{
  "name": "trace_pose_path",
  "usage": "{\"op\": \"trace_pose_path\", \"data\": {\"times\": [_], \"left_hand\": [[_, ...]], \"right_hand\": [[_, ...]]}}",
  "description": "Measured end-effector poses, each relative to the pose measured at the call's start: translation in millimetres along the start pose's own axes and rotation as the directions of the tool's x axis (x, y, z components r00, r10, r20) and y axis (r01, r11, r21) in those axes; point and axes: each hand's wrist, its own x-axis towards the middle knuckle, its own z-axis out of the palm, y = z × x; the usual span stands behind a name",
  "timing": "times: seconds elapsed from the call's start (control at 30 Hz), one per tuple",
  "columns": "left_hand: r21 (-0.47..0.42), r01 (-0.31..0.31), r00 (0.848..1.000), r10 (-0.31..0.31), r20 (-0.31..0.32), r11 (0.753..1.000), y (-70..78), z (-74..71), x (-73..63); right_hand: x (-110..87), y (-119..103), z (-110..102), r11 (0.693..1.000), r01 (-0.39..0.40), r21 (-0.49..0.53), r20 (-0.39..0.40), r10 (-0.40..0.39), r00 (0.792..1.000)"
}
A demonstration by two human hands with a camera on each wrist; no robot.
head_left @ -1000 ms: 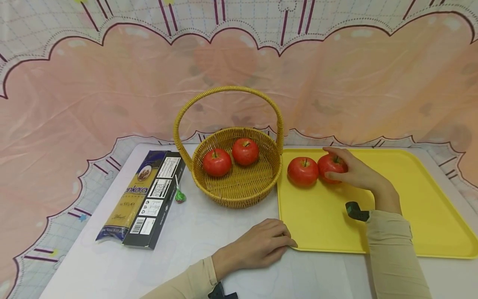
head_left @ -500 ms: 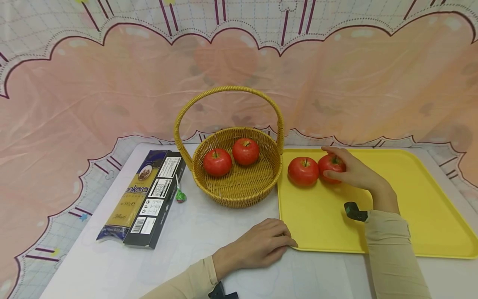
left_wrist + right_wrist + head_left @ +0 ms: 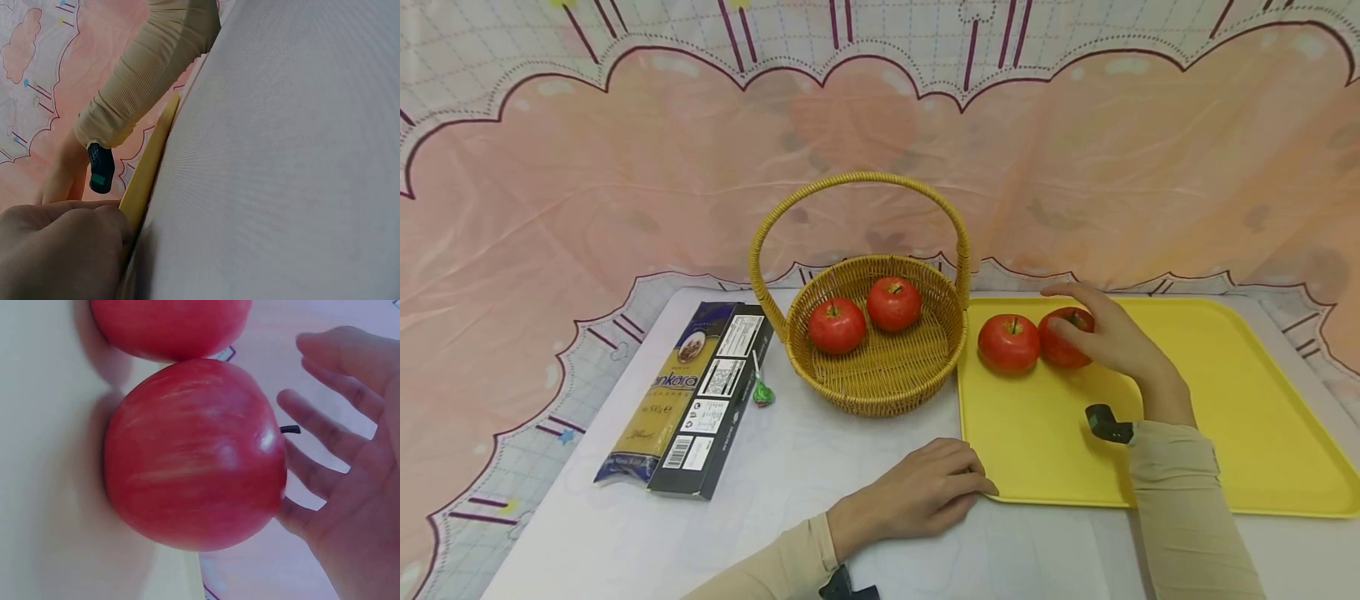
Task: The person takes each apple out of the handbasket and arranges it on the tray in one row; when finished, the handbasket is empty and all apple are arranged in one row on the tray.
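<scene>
Two red apples touch side by side at the left end of the yellow tray (image 3: 1247,400). My right hand (image 3: 1116,333) is just above the right-hand apple (image 3: 1066,342), its fingers spread and loosely bent. In the right wrist view that apple (image 3: 197,456) sits on the tray, and a gap shows between it and the thumb. The other apple (image 3: 1009,344) lies to its left. My left hand (image 3: 921,492) grips the tray's near left corner with curled fingers; in the left wrist view the knuckles hide the fingertips at the yellow rim (image 3: 150,162).
Behind the left hand stands a wicker basket (image 3: 887,400) with a tall handle, holding two more red apples (image 3: 837,326). Left of it lie a pasta packet (image 3: 662,392), a black box (image 3: 722,392) and a green lollipop (image 3: 762,393). A patterned cloth (image 3: 880,167) hangs behind the table.
My right hand has loosened from the right-hand apple: the thumb and fingers have lifted off and risen slightly. The apple stays beside its neighbour. The left hand has not moved.
</scene>
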Motion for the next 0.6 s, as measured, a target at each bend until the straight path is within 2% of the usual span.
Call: {"op": "trace_pose_path", "data": {"times": [0.33,0.6], "left_hand": [[-0.014,-0.011,1.0,0.011,0.002,1.0,-0.4,2.9,0.9],[0.005,0.004,1.0,-0.004,0.017,1.0,0.2,-0.2,-0.6]], "right_hand": [[1.5,-10.9,5.3,0.989,0.143,0.03,-0.052,-0.142,0.989],[9.5,-27.5,17.8,0.976,0.219,-0.013,-0.055,-0.22,0.974]]}}
